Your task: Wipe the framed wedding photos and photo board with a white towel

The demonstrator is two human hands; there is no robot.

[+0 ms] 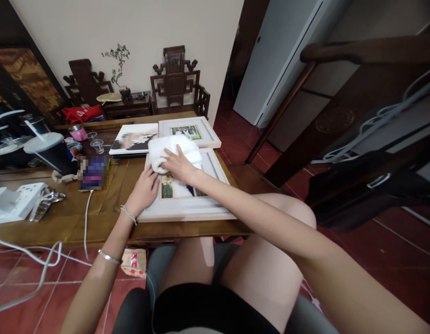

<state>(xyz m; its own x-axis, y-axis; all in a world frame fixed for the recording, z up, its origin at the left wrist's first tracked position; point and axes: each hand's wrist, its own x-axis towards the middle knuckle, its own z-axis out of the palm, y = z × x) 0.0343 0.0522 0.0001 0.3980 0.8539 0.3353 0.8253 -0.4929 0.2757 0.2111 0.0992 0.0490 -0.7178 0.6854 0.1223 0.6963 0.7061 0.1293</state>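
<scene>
A white picture frame with a photo in its middle lies flat at the front edge of the wooden table. On its upper left part is a folded white towel, which also reaches over the frame behind. My right hand presses on the towel, its fingers partly spread and its thumb near a fold. Over the left border of the near frame rests my left hand, fingers stretched out, with their tips by the towel's lower edge. Towel and hands cover part of the photo.
Behind lie a second white frame and a photo panel. To the left are a phone on a white cable, clear small cups, a lidded dark cup and a white power strip. A wooden chair stands at right.
</scene>
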